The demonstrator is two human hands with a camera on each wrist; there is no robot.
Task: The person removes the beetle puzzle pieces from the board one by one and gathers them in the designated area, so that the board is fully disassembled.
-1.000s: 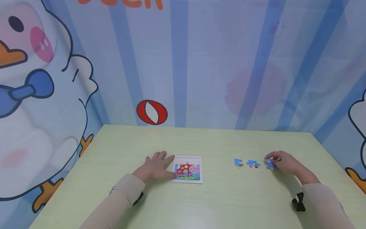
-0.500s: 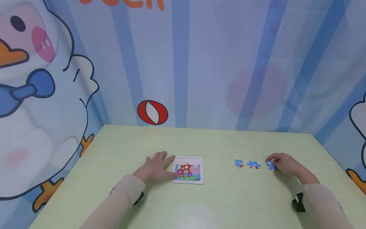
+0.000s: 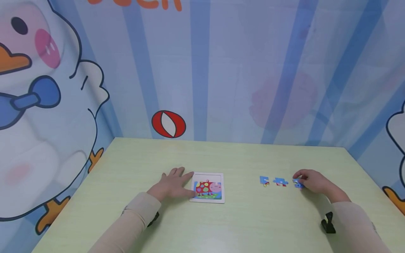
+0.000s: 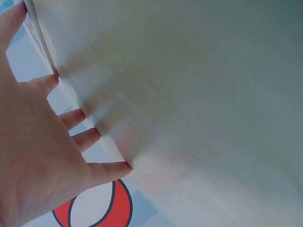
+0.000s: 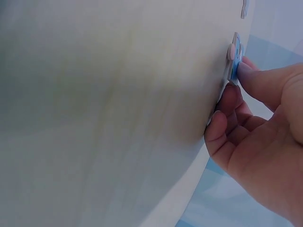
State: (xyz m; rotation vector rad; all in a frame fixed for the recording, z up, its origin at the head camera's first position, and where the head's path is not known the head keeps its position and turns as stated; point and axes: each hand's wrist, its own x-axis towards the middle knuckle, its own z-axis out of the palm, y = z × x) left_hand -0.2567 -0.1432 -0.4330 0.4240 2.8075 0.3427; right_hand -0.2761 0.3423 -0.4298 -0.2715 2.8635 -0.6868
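Note:
At the table's middle lies a white-rimmed puzzle tray [image 3: 207, 177], its lower part filled with a picture of a pink pig in a red spotted outfit. My left hand [image 3: 172, 185] rests with spread, straight fingers, thumb and index fingertip touching the tray's left edge. On the right, my right hand [image 3: 315, 181] pinches a blue puzzle piece [image 3: 297, 183] between thumb and fingers. In the right wrist view that puzzle piece [image 5: 234, 61] is tilted up on edge near the tabletop; whether it touches the table I cannot tell.
Two loose puzzle pieces, a blue corner-like one [image 3: 264, 181] and a blue-and-red one [image 3: 280, 181], lie between the tray and my right hand. The pale table [image 3: 240, 221] ends at a printed cloth backdrop [image 3: 227, 70].
My right hand has shifted slightly left with the puzzle piece, whose angle has changed a little in the fingers. The left hand and the tray have stayed put.

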